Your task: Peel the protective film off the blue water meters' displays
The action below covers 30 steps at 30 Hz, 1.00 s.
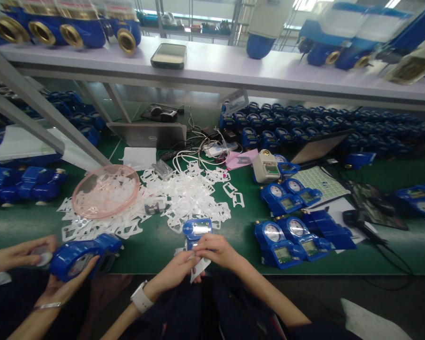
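Near the front edge of the green bench, my left hand (180, 270) and my right hand (217, 250) meet with fingertips pinched together. Between them is a thin white cut-out plate (200, 270), tilted and partly covered by my fingers. Just beyond my hands lies a blue meter housing (197, 227) with a small display, its lower part hidden by my right hand. A loose heap of similar white cut-out plates (189, 196) spreads behind it.
At left, a co-worker's hands (65, 278) hold a blue water meter (76, 259). A pink round lid (106, 215) rests on the heap. Several blue meters (283, 241) stand at right, near a scanner (356, 219). A laptop (152, 136) and shelf (212, 66) lie beyond.
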{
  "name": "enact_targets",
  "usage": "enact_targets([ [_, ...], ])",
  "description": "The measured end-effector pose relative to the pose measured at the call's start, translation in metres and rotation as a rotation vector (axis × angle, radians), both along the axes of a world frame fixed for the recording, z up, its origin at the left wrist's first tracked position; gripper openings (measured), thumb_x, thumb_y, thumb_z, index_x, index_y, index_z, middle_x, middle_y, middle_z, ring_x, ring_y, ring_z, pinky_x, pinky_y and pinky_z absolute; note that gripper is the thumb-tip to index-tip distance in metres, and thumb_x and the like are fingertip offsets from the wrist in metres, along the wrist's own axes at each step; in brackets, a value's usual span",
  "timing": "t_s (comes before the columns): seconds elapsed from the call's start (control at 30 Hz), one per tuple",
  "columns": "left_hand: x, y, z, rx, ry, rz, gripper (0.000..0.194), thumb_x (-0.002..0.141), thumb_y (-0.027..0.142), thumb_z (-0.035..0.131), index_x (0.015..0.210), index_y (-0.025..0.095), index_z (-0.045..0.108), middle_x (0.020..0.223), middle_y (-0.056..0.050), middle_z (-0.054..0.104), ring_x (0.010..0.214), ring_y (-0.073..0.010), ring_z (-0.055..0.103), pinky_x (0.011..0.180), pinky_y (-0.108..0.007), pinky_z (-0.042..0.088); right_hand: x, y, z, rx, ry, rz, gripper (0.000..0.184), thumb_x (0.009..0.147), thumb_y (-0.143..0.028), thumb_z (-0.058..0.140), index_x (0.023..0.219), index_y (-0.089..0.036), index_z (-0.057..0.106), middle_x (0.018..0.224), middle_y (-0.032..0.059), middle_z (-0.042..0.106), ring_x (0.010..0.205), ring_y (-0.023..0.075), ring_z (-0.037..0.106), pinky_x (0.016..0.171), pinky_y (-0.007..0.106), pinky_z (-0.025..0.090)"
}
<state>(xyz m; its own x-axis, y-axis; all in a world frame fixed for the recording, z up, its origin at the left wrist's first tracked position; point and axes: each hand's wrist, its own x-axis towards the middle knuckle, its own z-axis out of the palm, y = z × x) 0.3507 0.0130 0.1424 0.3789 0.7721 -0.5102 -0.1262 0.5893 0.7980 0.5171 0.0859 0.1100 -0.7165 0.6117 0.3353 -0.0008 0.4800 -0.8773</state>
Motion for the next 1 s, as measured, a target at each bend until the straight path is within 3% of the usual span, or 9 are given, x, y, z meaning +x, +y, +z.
enact_targets([
  [0.3,0.002,0.000,-0.003,0.039,0.047,0.057,0.026,0.077,0.044,0.059,0.079,0.021,0.072,0.069,-0.009,0.068,0.056,-0.0228,0.062,0.057,-0.035,0.050,-0.005,-0.006,0.006,-0.116,-0.014,-0.092,0.020,0.085,-0.032,0.058,0.075,-0.019,0.068,0.071,0.0037,0.066,0.068,0.0138,0.059,0.064,0.026,0.049],
  [0.57,0.000,0.002,0.001,0.073,0.039,-0.026,0.032,0.081,0.044,0.054,0.070,0.020,0.072,0.063,-0.007,0.067,0.056,-0.0226,0.062,0.061,-0.037,0.052,0.000,-0.002,-0.002,0.033,0.005,-0.017,0.017,0.087,-0.028,0.057,0.092,-0.018,0.070,0.080,0.0067,0.069,0.074,0.0140,0.064,0.068,0.025,0.051],
  [0.83,0.000,0.000,-0.008,0.013,0.024,0.004,0.025,0.080,0.043,0.056,0.079,0.023,0.070,0.072,-0.007,0.069,0.061,-0.0229,0.063,0.061,-0.034,0.047,-0.002,-0.004,0.001,0.085,-0.112,-0.124,0.017,0.086,-0.031,0.057,0.094,-0.019,0.067,0.075,0.0041,0.069,0.065,0.0139,0.062,0.061,0.024,0.049],
  [1.0,-0.002,0.001,-0.010,0.014,0.041,0.026,0.026,0.080,0.044,0.055,0.077,0.022,0.068,0.068,-0.007,0.068,0.061,-0.0234,0.062,0.062,-0.035,0.046,-0.003,-0.002,0.004,0.197,-0.150,-0.055,0.017,0.090,-0.026,0.051,0.087,-0.020,0.066,0.081,0.0060,0.071,0.076,0.0158,0.065,0.069,0.026,0.049],
])
